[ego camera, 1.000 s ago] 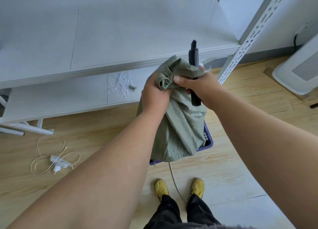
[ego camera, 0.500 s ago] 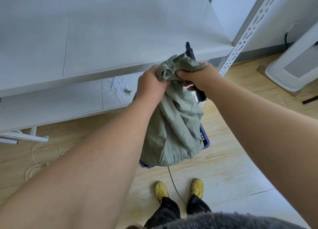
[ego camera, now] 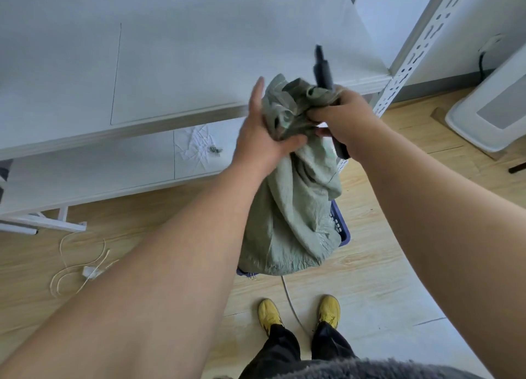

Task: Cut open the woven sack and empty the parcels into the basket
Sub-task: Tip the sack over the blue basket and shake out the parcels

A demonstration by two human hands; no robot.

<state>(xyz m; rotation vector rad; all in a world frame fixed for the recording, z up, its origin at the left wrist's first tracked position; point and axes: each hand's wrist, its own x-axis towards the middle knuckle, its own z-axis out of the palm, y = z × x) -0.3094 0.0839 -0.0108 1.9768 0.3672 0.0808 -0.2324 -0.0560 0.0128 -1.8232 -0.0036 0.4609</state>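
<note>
Green woven sack (ego camera: 290, 207) hangs bunched at top over blue basket (ego camera: 341, 227).

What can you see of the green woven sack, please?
The green woven sack is pale, crinkled and slack. It hangs upright, its top bunched into a knot-like wad. The right hand grips that wad along with a dark tool; the left hand touches its side, fingers straight. Its bottom rests in the blue basket. No parcels show.
</note>
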